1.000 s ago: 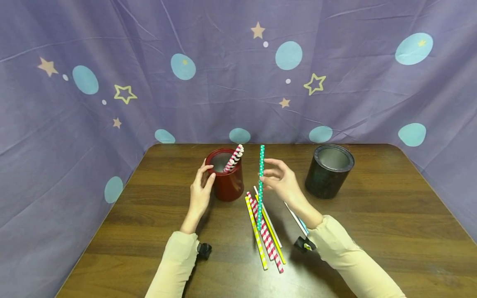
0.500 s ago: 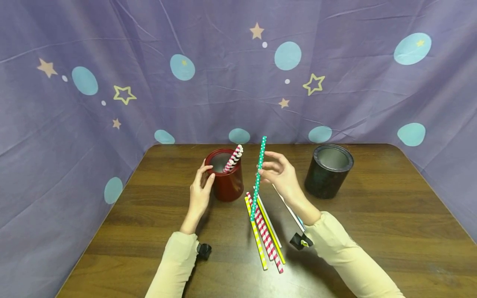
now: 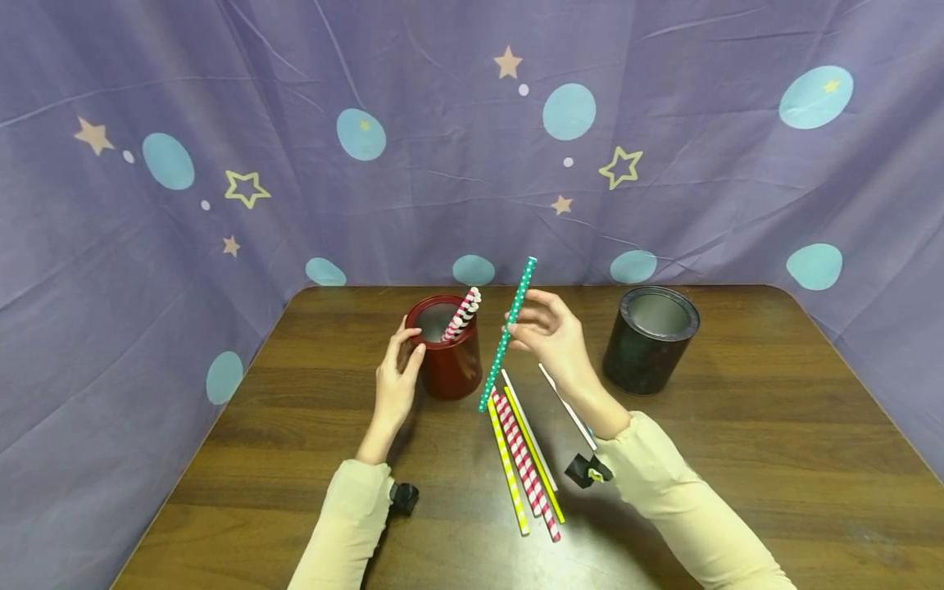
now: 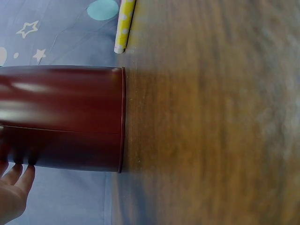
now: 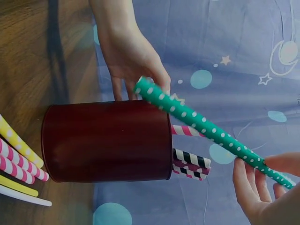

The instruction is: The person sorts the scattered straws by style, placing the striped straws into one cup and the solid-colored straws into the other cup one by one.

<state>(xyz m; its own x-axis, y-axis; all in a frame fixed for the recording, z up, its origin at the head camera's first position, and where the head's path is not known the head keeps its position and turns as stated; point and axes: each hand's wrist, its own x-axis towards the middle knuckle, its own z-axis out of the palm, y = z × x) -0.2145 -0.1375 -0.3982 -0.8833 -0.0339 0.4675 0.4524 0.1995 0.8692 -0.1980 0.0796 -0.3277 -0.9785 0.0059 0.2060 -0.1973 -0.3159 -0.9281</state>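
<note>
In the head view my left hand (image 3: 397,385) holds the near left side of a dark red can (image 3: 456,369), its fingertips at the rim. Pink-and-white and black-and-white striped straws (image 5: 191,160) lean out of that can's mouth. My right hand (image 3: 558,344) pinches a green straw with white dots (image 3: 523,287) between thumb and fingers, right of the can and above the table. The straw tilts, its lower end toward the can. In the right wrist view this lower end passes in front of the can's rim; whether they touch I cannot tell.
Loose straws lie in the middle of the table: a yellow-and-white one (image 3: 509,471), pink striped ones (image 3: 525,467), a yellow one and a white one. Another white straw (image 3: 564,401) lies partly under my right forearm. A black can (image 3: 643,360) stands upright at the right.
My right hand has lifted the green dotted straw up and slightly left, and the straw's lower end has swung left toward the red can. The left hand stays on the can.
</note>
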